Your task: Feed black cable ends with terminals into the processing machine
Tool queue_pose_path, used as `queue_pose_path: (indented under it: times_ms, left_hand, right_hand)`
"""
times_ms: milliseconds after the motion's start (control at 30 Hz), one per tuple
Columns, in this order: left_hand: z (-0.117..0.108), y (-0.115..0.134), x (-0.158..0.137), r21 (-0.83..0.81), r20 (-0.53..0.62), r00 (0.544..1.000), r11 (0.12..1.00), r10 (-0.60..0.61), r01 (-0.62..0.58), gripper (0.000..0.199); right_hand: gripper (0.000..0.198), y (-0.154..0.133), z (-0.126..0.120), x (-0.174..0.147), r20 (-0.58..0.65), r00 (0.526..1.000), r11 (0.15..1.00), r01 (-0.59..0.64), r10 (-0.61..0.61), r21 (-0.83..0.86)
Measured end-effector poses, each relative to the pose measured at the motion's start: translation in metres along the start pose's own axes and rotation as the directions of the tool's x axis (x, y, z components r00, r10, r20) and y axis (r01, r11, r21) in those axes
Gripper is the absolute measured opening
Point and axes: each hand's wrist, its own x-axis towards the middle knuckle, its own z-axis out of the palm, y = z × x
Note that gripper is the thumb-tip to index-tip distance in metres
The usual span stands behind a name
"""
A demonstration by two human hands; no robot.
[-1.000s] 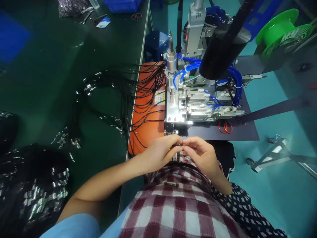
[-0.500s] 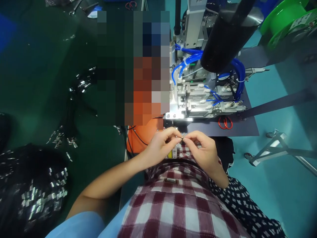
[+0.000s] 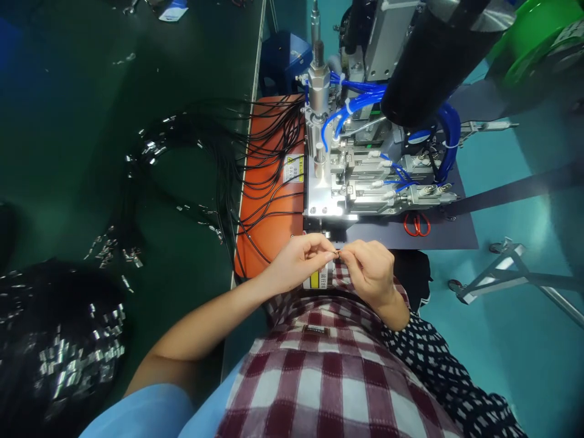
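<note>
In front of my checked apron [image 3: 314, 359], both hands meet fingertip to fingertip. My left hand [image 3: 298, 261] pinches a tiny thing between thumb and forefinger, too small to name. My right hand [image 3: 371, 271] is closed too, its thumb and forefinger against the same spot. Just beyond them stands a metal machine [image 3: 323, 194] with cylinders and blue air hoses [image 3: 449, 140]. Thin black cables [image 3: 269, 167] run from its left side over an orange surface [image 3: 255, 243].
On the dark green table [image 3: 182, 73] at left lie bundled black cables with shiny metal ends [image 3: 109, 249] and a large pile of them [image 3: 64, 353]. Red-handled scissors [image 3: 417, 225] lie right of my hands. A black cylinder [image 3: 420, 73] juts in above, near a green reel [image 3: 529, 36].
My right hand has turned, with its fingers curled in more. My left hand stays nearly still. The machine sits slightly further right in view, and the blurred blocks over the cables are gone.
</note>
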Motion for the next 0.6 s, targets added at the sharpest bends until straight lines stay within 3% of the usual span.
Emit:
queue_pose_path:
  times_ms: [67,100,167,233,333,467,600]
  left_hand:
    - [0.002,0.001,0.0,-0.079,-0.009,0.999,0.996,-0.049,0.048,0.016]
    - [0.002,0.002,0.0,-0.113,-0.018,0.997,0.991,-0.069,0.067,0.017]
    - [0.003,0.002,0.0,-0.166,-0.036,0.995,0.982,-0.097,0.09,0.019]
    - [0.003,0.002,0.0,-0.201,-0.039,0.994,0.975,-0.107,0.097,0.021]
    - [0.002,0.001,0.001,-0.257,-0.014,0.994,0.961,-0.113,0.105,0.025]
    - [0.0,-0.004,0.002,-0.36,0.041,0.99,0.923,-0.131,0.137,0.032]
    - [0.0,-0.011,0.001,-0.384,0.009,0.994,0.917,-0.11,0.105,0.032]
  right_hand:
    - [0.026,0.0,0.0,-0.001,0.045,0.988,0.967,-0.152,0.146,0.204]
    - [0.025,-0.001,0.0,-0.001,0.081,0.968,0.912,-0.252,0.239,0.325]
    - [0.021,-0.005,0.0,0.0,0.183,0.903,0.74,-0.424,0.388,0.522]
    - [0.017,-0.008,0.001,0.001,0.275,0.851,0.578,-0.51,0.449,0.637]
    - [0.016,-0.009,0.006,0.003,0.34,0.813,0.425,-0.548,0.473,0.72]
    - [0.018,-0.005,0.015,0.002,0.397,0.782,0.289,-0.568,0.48,0.771]
    - [0.021,-0.004,0.021,0.0,0.43,0.755,0.243,-0.595,0.494,0.766]
